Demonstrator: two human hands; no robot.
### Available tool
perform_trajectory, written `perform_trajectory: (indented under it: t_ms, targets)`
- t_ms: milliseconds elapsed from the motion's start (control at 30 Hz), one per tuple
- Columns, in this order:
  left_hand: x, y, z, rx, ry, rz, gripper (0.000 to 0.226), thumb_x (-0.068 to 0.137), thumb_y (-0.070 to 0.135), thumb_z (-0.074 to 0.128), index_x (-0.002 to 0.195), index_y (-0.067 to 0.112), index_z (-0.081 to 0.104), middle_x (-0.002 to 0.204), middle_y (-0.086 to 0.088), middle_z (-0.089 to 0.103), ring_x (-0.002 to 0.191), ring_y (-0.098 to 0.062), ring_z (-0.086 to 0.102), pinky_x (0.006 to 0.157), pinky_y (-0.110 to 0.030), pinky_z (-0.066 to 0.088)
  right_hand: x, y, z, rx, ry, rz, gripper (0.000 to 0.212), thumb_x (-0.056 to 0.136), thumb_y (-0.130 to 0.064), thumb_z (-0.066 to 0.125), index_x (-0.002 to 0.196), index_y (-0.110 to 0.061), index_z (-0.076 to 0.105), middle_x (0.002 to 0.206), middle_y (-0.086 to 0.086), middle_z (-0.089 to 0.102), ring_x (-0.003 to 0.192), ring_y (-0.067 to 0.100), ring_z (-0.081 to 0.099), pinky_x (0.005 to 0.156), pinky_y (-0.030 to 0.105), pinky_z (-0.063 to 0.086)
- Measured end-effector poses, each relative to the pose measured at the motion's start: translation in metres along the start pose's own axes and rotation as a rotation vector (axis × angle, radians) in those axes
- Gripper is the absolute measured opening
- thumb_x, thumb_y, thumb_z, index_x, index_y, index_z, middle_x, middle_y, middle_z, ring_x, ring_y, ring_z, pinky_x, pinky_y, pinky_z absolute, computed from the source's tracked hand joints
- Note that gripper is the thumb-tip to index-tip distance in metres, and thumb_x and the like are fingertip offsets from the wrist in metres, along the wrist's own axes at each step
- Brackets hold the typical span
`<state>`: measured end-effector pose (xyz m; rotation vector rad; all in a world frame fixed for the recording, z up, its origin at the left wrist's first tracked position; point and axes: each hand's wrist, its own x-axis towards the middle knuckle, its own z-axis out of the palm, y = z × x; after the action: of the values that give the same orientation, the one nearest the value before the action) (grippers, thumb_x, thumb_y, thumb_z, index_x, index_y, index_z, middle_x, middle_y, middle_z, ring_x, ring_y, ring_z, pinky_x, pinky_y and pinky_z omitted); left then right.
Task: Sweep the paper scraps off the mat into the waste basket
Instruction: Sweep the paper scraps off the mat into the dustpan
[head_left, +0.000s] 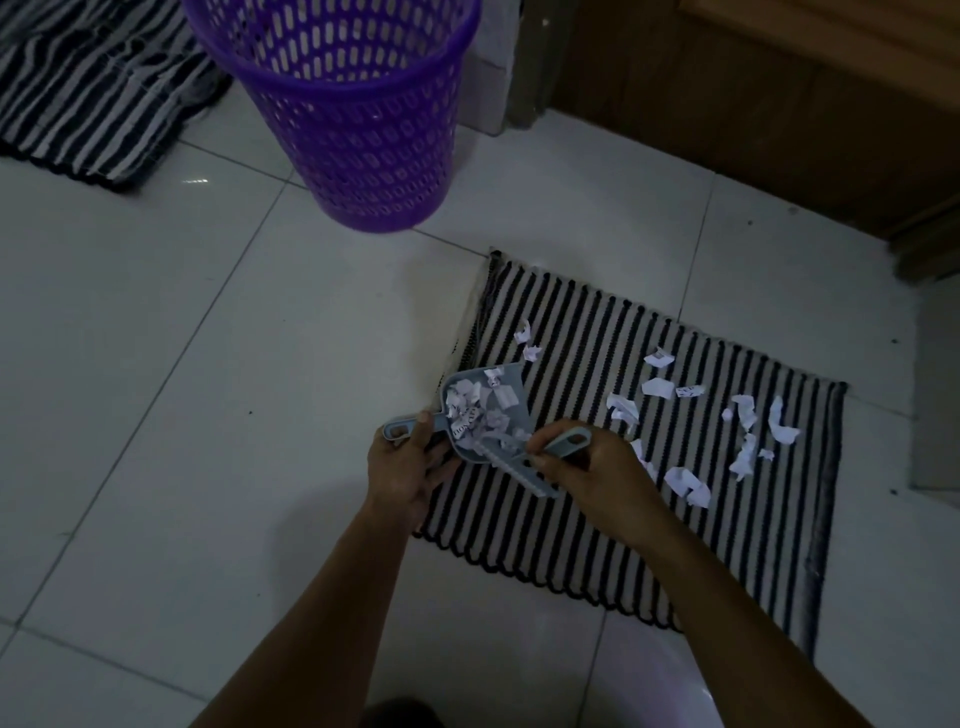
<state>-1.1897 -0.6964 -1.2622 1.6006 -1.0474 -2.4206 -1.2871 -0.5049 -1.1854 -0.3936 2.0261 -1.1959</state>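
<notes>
Paper scraps (680, 415) lie torn and crumpled across the right half of the striped mat (571, 519), with a second batch already heaped in the small dustpan (480, 410) at the mat's left edge; we judge them near weightless, limp, easily flicked or blown, so no pinching one by one, better pushed in a mass. Some show printed letters, edges ragged, a few curled. Our left hand (402, 467) wraps the dustpan's flat handle, thumb on top, fingers curled under, pan lip tipped toward the mat. Our right hand (592, 467) is closed round the handle of the little brush (524, 462), blue-grey plastic like the pan, its toothed bristle edge resting at the pan's mouth against the heap. Both tools look stiff, light, smooth moulded plastic; we'd take them by the handles only, each with a hanging hole at the end. Mat is woven, ribbed, black and cream stripes with a scalloped black border, soft and rough enough to snag scraps, and it may shift on the glossy white tile floor (156, 415). Waste basket (358, 109) stands upright on the tile, well apart from the mat to the upper left, purple plastic, slotted lattice wall, tapered; small bits could slip through the slots, we reckon. Another striped mat (78, 104) lies beyond it, a wooden cabinet (779, 104) at upper right
</notes>
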Motion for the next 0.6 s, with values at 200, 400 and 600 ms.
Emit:
perform_trajectory:
  t_ms: [200,400,600]
  targets:
    - [-0.003,0.001,0.001,0.005,-0.024,-0.001,0.025,0.104,0.023,0.053,0.116,0.006,0.066,0.111,-0.012,0.076,0.098,-0.025,0.075,0.068,-0.034,0.062,0.014,-0.01,-0.015,0.179,0.121,-0.017,0.009,0.09,-0.006,0.064,0.095,-0.011,0.069,0.091,0.003,0.071,0.077,0.015,0.066,0.073,0.032,0.055]
    - [-0.005,0.005,-0.001,-0.005,-0.029,0.012,0.028,0.103,0.023,0.053,0.119,0.003,0.065,0.103,-0.008,0.078,0.092,-0.023,0.076,0.067,-0.034,0.062,0.035,0.004,-0.028,0.105,0.504,-0.029,0.011,0.094,-0.011,0.06,0.096,-0.02,0.067,0.087,-0.001,0.068,0.076,0.015,0.063,0.074,0.032,0.055]
    - [0.0,0.009,-0.007,-0.01,0.02,0.024,0.036,0.101,0.024,0.058,0.125,-0.002,0.061,0.112,-0.016,0.075,0.098,-0.028,0.075,0.071,-0.038,0.062,0.089,-0.013,-0.039,-0.117,0.514,-0.128,0.013,0.094,-0.016,0.06,0.101,-0.024,0.069,0.096,-0.012,0.067,0.083,-0.003,0.059,0.076,0.009,0.046]
